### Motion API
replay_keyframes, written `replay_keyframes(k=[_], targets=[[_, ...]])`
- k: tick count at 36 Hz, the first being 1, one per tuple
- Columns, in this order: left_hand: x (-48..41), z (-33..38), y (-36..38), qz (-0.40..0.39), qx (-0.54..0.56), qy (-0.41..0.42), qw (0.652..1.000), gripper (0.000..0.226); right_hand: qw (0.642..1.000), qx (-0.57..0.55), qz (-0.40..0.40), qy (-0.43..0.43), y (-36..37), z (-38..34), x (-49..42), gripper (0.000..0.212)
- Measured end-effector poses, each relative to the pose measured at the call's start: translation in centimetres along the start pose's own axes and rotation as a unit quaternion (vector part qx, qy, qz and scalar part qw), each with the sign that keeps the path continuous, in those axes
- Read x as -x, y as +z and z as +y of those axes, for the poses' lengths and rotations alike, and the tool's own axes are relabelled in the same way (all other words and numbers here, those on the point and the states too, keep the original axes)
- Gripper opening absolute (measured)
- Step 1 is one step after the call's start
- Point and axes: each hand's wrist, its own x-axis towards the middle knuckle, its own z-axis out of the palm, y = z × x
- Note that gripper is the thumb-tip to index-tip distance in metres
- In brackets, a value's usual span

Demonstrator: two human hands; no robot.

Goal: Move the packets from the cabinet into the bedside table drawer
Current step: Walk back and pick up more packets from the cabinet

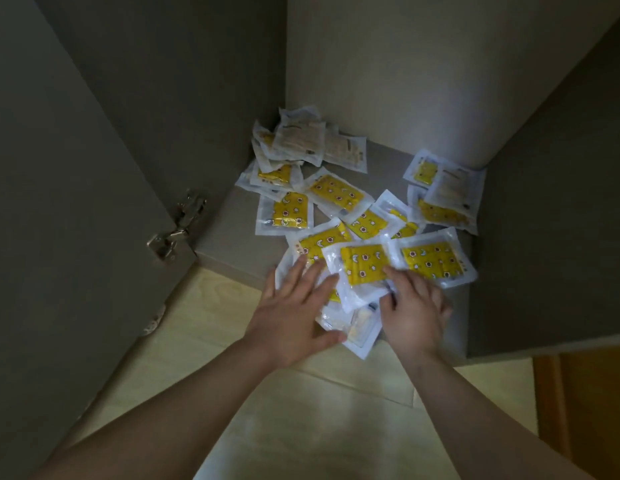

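Several clear packets with yellow patterned inserts lie scattered over the cabinet floor. A loose pile of packets is bunched at the cabinet's front edge. My left hand lies flat on the left side of that pile, fingers straight and spread. My right hand rests on the right side of the pile, its fingers curled onto the packets; whether it grips one is unclear. More packets are heaped in the back left corner, and a few packets sit by the right wall.
The open cabinet door stands at the left with a metal hinge. The cabinet's right wall closes in that side. Pale tiled floor lies below the cabinet, and a wooden panel shows at lower right.
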Motion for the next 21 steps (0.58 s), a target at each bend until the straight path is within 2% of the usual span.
replay_keyframes(k=[1,4,5,6,8,9,13,15,17,19,21], targets=[[-0.1,0.2,-0.2,0.005,-0.023,0.017,1.000,0.098,1.000,0.011,0.001,0.006,-0.1,0.3,0.0,0.041],[-1.1,0.0,-0.7,0.019,-0.082,0.015,0.996,0.074,0.999,0.049,-0.001,0.022,-0.7,0.7,-0.1,0.040],[-1.6,-0.5,-0.8,0.018,-0.100,0.000,0.995,0.075,0.998,0.055,-0.006,0.018,-0.9,0.8,-0.3,0.045],[-2.0,-1.0,-1.2,-0.026,-0.096,-0.031,0.995,0.080,0.998,0.054,-0.017,0.010,-1.1,0.9,-0.6,0.052],[-2.6,-1.6,-2.3,-0.080,-0.112,-0.071,0.988,0.085,0.997,0.041,-0.063,0.005,-1.4,1.0,-1.3,0.070],[-2.8,-1.9,-2.6,-0.079,-0.119,-0.075,0.987,0.084,0.995,0.030,-0.098,0.010,-1.7,1.0,-1.8,0.076],[-2.3,-2.9,-2.7,-0.070,-0.142,-0.116,0.981,0.079,0.975,0.014,-0.223,-0.008,-2.2,0.8,-2.9,0.081],[-1.8,-3.0,-2.7,-0.047,-0.156,-0.132,0.978,0.075,0.970,0.022,-0.240,-0.042,-2.0,0.4,-2.4,0.081],[-1.0,-3.2,-2.1,0.011,-0.146,-0.119,0.982,0.068,0.968,0.045,-0.235,-0.071,-1.5,-0.1,-1.5,0.080],[-0.1,-3.3,-1.3,0.115,-0.124,-0.062,0.984,0.062,0.969,0.074,-0.213,-0.101,-0.9,-0.3,-0.6,0.081],[0.7,-3.4,-0.1,0.170,-0.122,0.007,0.978,0.063,0.972,0.089,-0.171,-0.137,-0.3,-0.4,0.2,0.088]])
